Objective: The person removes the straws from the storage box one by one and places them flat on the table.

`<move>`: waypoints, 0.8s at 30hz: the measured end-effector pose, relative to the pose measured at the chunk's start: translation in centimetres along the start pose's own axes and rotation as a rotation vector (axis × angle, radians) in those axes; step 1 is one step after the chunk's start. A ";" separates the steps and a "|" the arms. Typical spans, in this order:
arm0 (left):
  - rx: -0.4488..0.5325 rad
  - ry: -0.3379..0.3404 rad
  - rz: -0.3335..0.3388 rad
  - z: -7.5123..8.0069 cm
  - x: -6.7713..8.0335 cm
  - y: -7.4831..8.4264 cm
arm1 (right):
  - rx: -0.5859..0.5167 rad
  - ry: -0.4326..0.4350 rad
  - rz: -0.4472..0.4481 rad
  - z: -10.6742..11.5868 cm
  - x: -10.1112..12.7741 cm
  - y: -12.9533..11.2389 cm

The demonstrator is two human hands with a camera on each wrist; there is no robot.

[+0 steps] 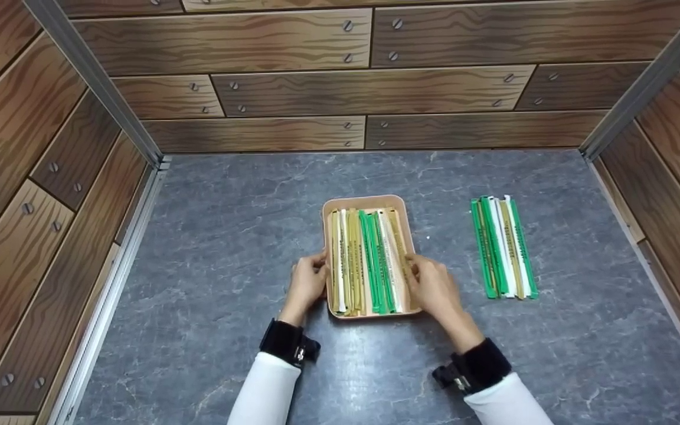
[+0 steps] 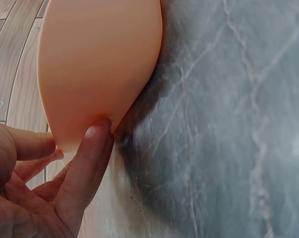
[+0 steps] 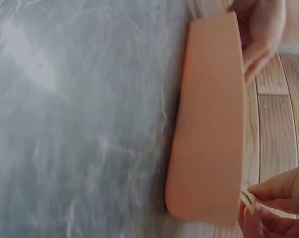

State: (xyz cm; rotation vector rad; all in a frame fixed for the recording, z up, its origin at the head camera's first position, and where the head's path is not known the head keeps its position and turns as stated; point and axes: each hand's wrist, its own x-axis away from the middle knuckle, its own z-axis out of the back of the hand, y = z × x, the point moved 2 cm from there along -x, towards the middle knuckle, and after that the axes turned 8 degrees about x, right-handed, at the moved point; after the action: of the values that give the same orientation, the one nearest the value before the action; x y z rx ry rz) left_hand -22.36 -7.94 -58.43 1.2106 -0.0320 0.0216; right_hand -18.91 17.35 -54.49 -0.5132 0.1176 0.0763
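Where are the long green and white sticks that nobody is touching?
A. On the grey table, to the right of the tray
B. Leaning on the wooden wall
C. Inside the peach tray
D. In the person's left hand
A: the head view shows a loose bundle of sticks lying flat on the grey table, apart from the peach tray and clear of the left hand and right hand.

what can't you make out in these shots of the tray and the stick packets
- Print on the packets: too small in the head view.
- Tray contents: hidden by its own wall in both wrist views.
- Left hand fingers: the wall hides whether they hold the tray or only touch it.
- Right hand: cut off by the edge in the right wrist view.
- Loose packets: count unclear, they overlap.
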 end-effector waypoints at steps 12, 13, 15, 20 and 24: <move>0.012 -0.006 0.007 -0.1 0.0 0.1 | 0.147 0.136 -0.131 4.0 0.2 6.8; 0.018 -0.009 0.013 -0.1 0.0 0.1 | 0.155 0.135 -0.155 4.3 0.2 7.5; 0.024 -0.009 0.019 -0.1 0.1 0.1 | 0.169 0.116 -0.203 4.9 0.2 9.0; 0.005 0.000 0.023 0.0 0.1 0.1 | 0.192 0.026 -0.309 6.3 -0.2 12.0; -0.004 0.002 0.043 0.0 0.1 0.1 | 0.208 -0.035 -0.387 7.0 -0.6 13.6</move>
State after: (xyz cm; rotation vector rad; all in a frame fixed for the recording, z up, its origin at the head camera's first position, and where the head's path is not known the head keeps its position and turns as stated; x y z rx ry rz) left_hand -22.29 -7.91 -58.34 1.2062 -0.0566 0.0605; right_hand -20.28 32.62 -55.01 -0.3193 -0.0092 -0.3024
